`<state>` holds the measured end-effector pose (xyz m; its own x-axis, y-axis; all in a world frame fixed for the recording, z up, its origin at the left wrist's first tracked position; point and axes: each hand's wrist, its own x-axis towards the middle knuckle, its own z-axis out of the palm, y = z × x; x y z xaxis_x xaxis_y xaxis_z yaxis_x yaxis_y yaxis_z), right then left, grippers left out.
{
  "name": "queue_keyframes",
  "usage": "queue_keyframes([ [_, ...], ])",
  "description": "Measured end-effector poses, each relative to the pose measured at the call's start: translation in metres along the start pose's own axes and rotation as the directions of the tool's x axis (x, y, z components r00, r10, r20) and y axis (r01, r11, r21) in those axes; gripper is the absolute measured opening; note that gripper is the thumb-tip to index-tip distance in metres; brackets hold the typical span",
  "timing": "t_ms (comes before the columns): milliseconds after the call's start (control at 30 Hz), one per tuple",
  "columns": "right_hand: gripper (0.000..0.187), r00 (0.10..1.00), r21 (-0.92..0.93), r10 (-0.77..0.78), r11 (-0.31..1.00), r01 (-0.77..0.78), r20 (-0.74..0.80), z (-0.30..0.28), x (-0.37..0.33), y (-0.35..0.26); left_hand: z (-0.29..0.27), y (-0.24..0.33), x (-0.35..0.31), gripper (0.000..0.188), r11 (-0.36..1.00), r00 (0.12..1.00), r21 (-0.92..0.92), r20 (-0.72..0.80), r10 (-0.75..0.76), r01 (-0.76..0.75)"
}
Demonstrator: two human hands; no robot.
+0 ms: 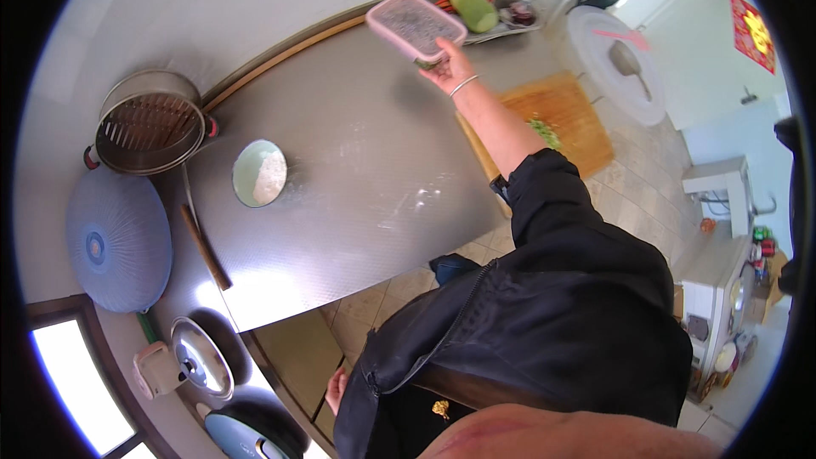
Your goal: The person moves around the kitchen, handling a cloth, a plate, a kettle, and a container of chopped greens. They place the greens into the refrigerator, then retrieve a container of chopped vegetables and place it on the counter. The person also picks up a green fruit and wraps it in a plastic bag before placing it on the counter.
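At the far side of the metal table, my right hand (448, 70) grips the near end of a rectangular pink-rimmed plastic container (412, 25). A greyish see-through face of the container is visible, but its contents cannot be made out. Right beside it lies a metal tray (525, 27) with a green-and-white radish piece (473, 7), thin orange-red strips and something dark purple. Low beside my body, my left hand (337, 389) shows only partly past the black sleeve. Its visible fingers look loose and apart, with no object seen in them.
A pale green bowl of white powder (270, 177) stands on the floury metal table (365, 178). Chopped greens lie on a wooden board (578, 115) under my right arm. At left are a steamer pot (153, 123), a blue round lid (119, 238) and a wooden stick (204, 246).
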<state>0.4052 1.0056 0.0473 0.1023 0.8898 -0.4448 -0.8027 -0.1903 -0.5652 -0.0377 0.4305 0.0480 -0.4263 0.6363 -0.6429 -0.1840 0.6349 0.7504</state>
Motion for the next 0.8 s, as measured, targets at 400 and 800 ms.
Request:
queue_keyframes([
  [400,0.052,0.986,-0.273,-0.076,0.955,0.114,0.147,0.022,-0.293,-0.100,-0.020,0.036,-0.014,0.030,0.958,0.929,0.078,0.279,0.244,-0.275],
  [800,0.049,0.940,-0.409,-0.286,0.847,0.338,0.184,0.047,-0.506,-0.155,-0.038,-0.027,-0.024,0.031,0.950,0.849,0.001,0.450,0.278,-0.311],
])
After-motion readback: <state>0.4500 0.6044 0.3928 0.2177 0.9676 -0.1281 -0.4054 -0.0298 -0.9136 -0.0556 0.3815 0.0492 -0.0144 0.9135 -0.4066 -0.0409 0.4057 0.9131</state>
